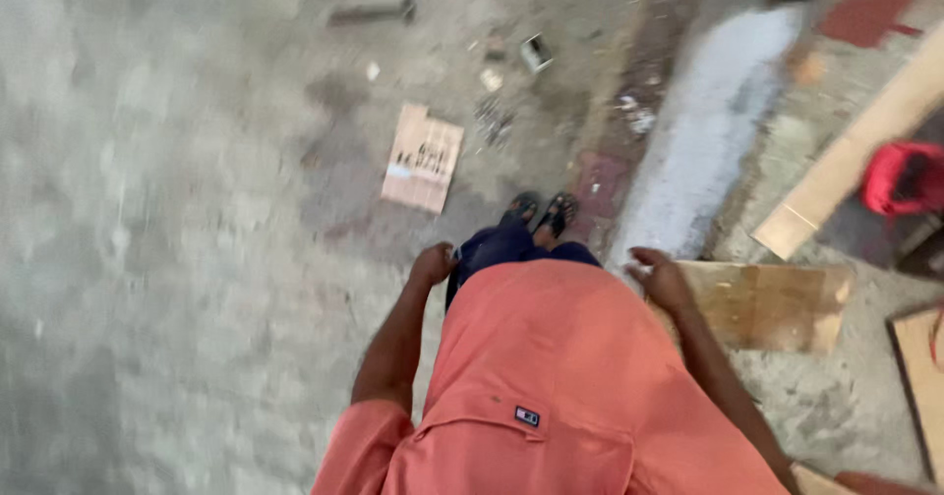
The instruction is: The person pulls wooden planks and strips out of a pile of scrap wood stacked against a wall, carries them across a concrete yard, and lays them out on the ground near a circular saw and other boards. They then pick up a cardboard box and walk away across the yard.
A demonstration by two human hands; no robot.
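Observation:
I look straight down my salmon-coloured shirt [551, 377] to my dark trousers and sandalled feet [541, 212] on a concrete floor. My left hand [433, 262] hangs beside my hip with its fingers curled in; nothing shows in it. My right hand [661, 279] hangs on the other side, fingers loosely apart and holding nothing. It is just above the near edge of a flat plywood piece [777, 303] lying on the floor. The frame is blurred by motion.
A torn piece of cardboard [423, 158] lies ahead of my feet. A long wooden plank [865, 141] and a red bag [905, 177] sit to the right. Small debris, a metal bar [372, 11] and a white painted strip [708, 131] mark the floor.

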